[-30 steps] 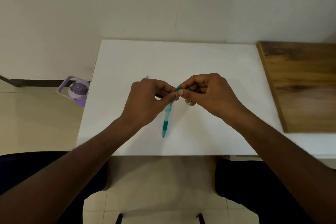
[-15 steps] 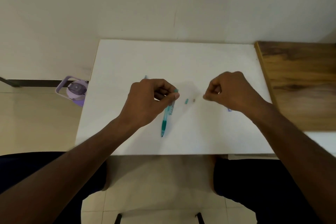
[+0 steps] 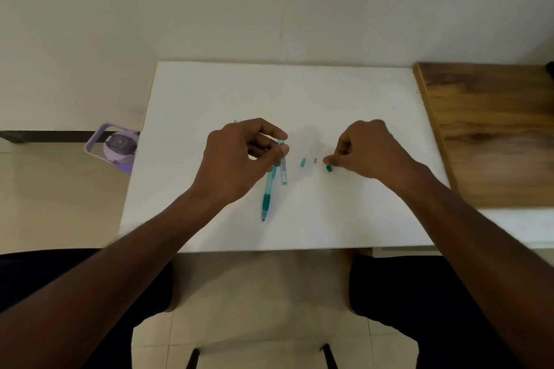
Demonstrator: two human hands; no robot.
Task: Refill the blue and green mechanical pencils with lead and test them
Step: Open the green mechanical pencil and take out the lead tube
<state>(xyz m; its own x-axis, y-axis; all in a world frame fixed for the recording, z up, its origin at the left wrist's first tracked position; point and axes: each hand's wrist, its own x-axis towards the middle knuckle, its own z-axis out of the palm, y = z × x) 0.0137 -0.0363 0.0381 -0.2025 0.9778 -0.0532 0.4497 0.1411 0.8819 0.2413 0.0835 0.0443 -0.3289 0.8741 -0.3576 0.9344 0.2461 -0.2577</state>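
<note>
right hand (image 3: 370, 148) now apart from left hand (image 3: 239, 159), fingers pinching green cap (image 3: 329, 168) at table (image 3: 344, 99). left fingers pinch green pencil (image 3: 267, 192) and lead tube (image 3: 283, 169). pencil opened; refill, testing, blue pencil pending.

Purple bottle (image 3: 119, 148) on floor, wood board (image 3: 491, 132) rt.
</note>
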